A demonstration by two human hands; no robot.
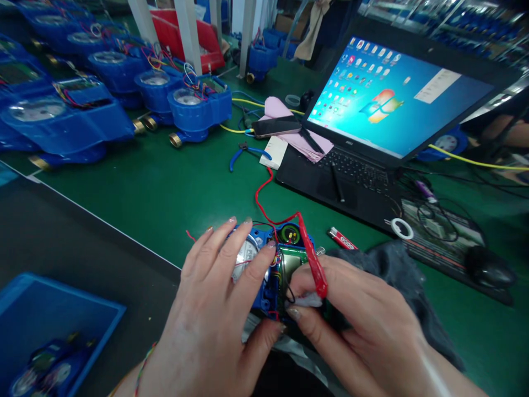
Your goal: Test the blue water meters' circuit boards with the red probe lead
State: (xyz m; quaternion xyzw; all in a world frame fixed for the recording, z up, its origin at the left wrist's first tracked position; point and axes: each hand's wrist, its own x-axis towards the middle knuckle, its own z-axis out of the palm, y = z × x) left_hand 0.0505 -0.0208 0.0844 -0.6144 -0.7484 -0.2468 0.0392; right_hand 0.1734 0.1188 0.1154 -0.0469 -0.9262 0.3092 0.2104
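Observation:
A blue water meter with an uncovered circuit board and thin coloured wires lies before me at the table's near edge. My left hand spreads over its round dial, fingers on top and thumb at the near side, gripping it. Thumb and forefinger of my right hand pinch a small whitish, cloth-like piece at the board's near side. A red, tape-like wrapped stick rests against the right forefinger, with a red wire running back from its far end.
A laptop stands at the right, with a phone and pink cloth beside it. Blue-handled cutters, a lighter and dark cloth lie nearby. Several meters fill the left; a blue bin sits lower left.

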